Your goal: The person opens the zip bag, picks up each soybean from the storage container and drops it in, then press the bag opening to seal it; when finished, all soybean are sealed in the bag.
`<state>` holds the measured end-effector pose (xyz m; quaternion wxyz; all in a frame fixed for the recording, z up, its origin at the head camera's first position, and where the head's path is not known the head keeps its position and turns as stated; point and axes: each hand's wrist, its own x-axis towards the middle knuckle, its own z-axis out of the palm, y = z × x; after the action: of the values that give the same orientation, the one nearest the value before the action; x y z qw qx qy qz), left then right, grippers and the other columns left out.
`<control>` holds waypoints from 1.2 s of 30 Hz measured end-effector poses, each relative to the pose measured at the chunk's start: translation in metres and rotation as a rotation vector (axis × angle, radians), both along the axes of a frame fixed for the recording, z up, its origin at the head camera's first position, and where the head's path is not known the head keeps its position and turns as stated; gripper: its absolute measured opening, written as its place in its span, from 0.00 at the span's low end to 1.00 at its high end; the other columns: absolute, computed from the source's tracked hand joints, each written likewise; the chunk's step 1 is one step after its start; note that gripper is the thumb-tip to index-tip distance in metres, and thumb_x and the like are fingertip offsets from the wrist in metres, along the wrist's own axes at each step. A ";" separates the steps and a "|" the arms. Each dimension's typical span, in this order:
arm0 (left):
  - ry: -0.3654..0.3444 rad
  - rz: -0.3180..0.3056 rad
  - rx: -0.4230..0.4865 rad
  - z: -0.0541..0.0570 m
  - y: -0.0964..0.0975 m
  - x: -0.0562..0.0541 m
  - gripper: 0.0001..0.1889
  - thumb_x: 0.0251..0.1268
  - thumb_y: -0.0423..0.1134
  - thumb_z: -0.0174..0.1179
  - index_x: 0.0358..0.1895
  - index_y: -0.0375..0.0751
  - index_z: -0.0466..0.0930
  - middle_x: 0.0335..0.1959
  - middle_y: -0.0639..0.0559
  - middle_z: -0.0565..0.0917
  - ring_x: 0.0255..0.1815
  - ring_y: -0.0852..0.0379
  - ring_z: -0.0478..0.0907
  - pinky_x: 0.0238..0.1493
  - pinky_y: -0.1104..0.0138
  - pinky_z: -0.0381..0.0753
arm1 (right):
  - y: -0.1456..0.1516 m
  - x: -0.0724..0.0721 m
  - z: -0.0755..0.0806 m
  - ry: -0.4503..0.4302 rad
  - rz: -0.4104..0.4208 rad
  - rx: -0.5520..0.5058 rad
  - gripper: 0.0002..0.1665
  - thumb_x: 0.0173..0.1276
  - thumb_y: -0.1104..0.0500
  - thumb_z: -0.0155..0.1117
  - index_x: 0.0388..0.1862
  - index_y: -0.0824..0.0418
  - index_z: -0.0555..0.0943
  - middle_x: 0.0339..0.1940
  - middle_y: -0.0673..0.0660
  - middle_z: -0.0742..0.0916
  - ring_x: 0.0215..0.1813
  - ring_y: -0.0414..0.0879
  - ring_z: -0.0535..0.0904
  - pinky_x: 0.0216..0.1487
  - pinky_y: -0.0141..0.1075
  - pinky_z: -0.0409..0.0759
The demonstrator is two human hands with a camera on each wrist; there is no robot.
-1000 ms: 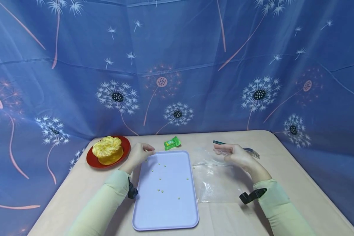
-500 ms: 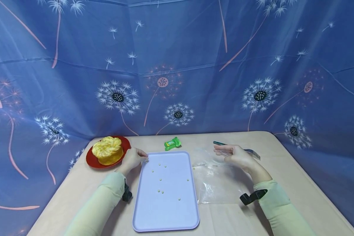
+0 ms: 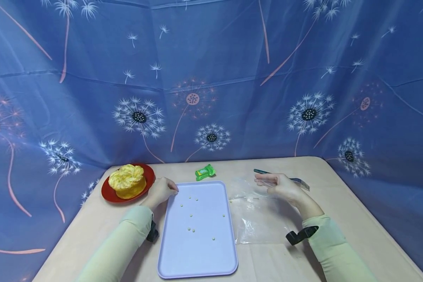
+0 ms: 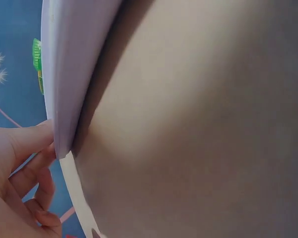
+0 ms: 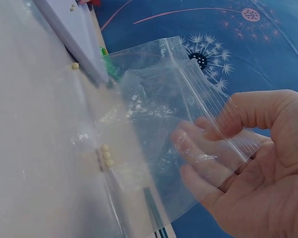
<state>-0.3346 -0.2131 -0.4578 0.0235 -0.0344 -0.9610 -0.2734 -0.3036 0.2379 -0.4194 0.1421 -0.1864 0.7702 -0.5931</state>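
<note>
My left hand [image 3: 161, 192] is at the far left corner of a pale lilac tray [image 3: 197, 254]; in the left wrist view its bent fingertips [image 4: 47, 131] meet the tray's rim. I cannot tell whether they pinch anything. Several small pale-yellow balls [image 3: 193, 230] lie scattered on the tray. To its right, my right hand [image 3: 285, 190] holds a clear zip-lock bag [image 3: 253, 227] by its raised mouth. The thumb is on one side of the zip strip [image 5: 213, 109], with the other fingers seen through the plastic. A few balls [image 5: 107, 154] show in the bag's fold.
A red plate [image 3: 107, 194] with a yellow cake [image 3: 128, 182] stands left of the tray. Behind the tray lies a green wrapped packet [image 3: 205, 172]. A fork [image 3: 299, 181] is partly hidden by the right hand. A dandelion-print blue curtain [image 3: 246, 117] hangs behind the table.
My left hand has drawn back and to the left from above the tray's far edge to its corner. The ball there is now out of sight. The right hand has hardly moved.
</note>
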 end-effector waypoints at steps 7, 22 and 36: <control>0.005 -0.044 0.225 0.010 0.010 -0.001 0.01 0.61 0.32 0.72 0.34 0.39 0.91 0.36 0.50 0.88 0.31 0.56 0.77 0.32 0.64 0.78 | 0.000 0.001 0.000 0.008 0.002 0.012 0.42 0.57 0.80 0.51 0.75 0.76 0.64 0.71 0.76 0.72 0.75 0.68 0.63 0.60 0.28 0.73; -0.025 -0.205 0.517 0.070 0.120 -0.001 0.04 0.64 0.38 0.72 0.40 0.48 0.92 0.42 0.59 0.88 0.43 0.55 0.79 0.41 0.62 0.78 | 0.004 0.000 0.004 0.014 -0.015 0.027 0.43 0.56 0.81 0.52 0.75 0.75 0.64 0.70 0.75 0.73 0.75 0.68 0.62 0.45 0.32 0.76; 0.003 -0.308 0.449 0.062 0.201 0.003 0.02 0.63 0.39 0.74 0.37 0.48 0.93 0.34 0.63 0.87 0.29 0.60 0.73 0.29 0.68 0.71 | 0.000 0.003 0.002 0.036 -0.007 0.045 0.41 0.58 0.79 0.54 0.75 0.74 0.65 0.69 0.73 0.75 0.74 0.67 0.66 0.59 0.35 0.75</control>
<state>-0.3320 -0.0117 -0.3960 -0.0096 -0.1744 -0.8596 -0.4801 -0.3011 0.2377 -0.4175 0.1305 -0.1910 0.7865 -0.5726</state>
